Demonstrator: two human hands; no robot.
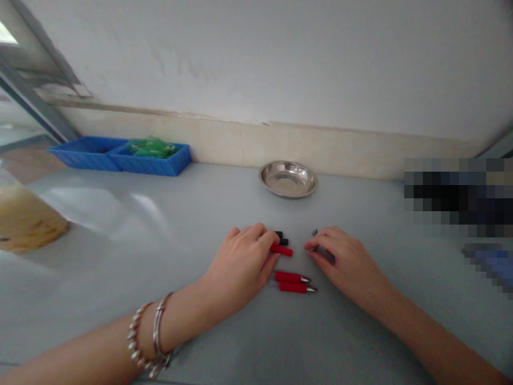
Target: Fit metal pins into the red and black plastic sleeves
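My left hand (pixel 250 256) is closed on a red pen barrel (pixel 285 250), whose bare end points right. Just behind it, two black pen barrels (pixel 283 241) stick out past the fingers, partly hidden by them. My right hand (pixel 340 254) is closed in a pinch a little to the right of the red end; whatever lies between its fingertips is too small to name. Close behind those fingertips is a small grey metallic piece (pixel 315 232). Nearer to me, two red pens (pixel 292 287) with silver tips lie side by side, tips to the right.
A round shallow steel dish (pixel 287 193) stands on the grey table (pixel 224 342) near the wall. At the back left are joined blue trays (pixel 150 167), one with green plastic wrapping (pixel 152 147). A clear bag with yellowish contents (pixel 32 224) lies at the left edge. The right side is pixelated.
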